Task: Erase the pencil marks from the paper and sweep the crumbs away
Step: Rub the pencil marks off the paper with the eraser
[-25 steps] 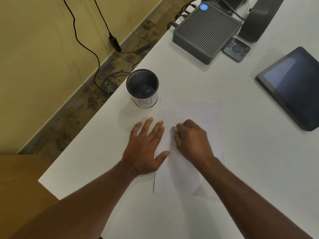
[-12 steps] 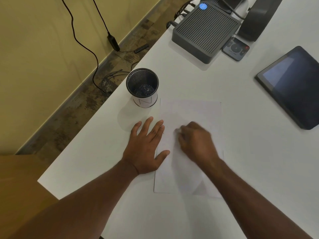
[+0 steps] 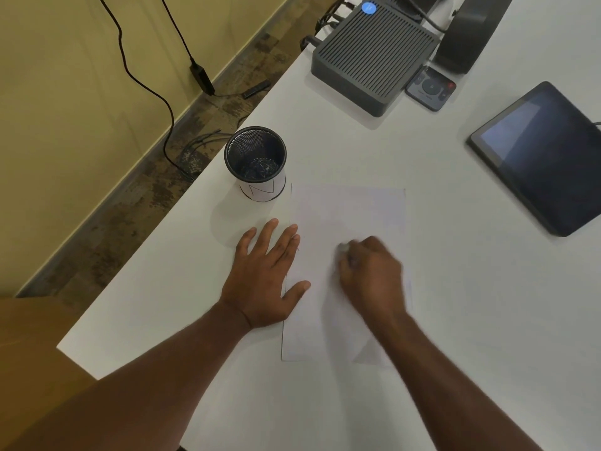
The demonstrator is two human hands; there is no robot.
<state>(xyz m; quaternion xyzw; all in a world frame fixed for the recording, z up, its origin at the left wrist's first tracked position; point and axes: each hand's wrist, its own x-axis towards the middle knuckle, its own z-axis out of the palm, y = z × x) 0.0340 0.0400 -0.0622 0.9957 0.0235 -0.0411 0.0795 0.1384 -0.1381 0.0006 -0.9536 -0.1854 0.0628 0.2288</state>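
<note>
White paper (image 3: 348, 216) lies flat on the white counter (image 3: 357, 151), directly beneath both of your hands. Your left hand (image 3: 265, 278) rests with fingers straight and spread, palm down; its index finger and thumb press the sheet's left edge while the other fingers lie on the bare counter. Your right hand (image 3: 370, 271), blurred, sits on the middle of the sheet just right of the left hand, its fingers curled around a small pale eraser (image 3: 343, 247) whose tip shows at the fingertips, against the paper. A short pencil mark (image 3: 297, 248) is visible beside the left index finger; other marks and any crumbs are too faint to tell. Beyond the left hand, just off the sheet's far left corner, stands a black mesh cup (image 3: 255, 162). Farther beyond the right hand lie a grey slatted box (image 3: 370, 56), a small remote (image 3: 430, 87) and a dark tablet (image 3: 540, 154).
</note>
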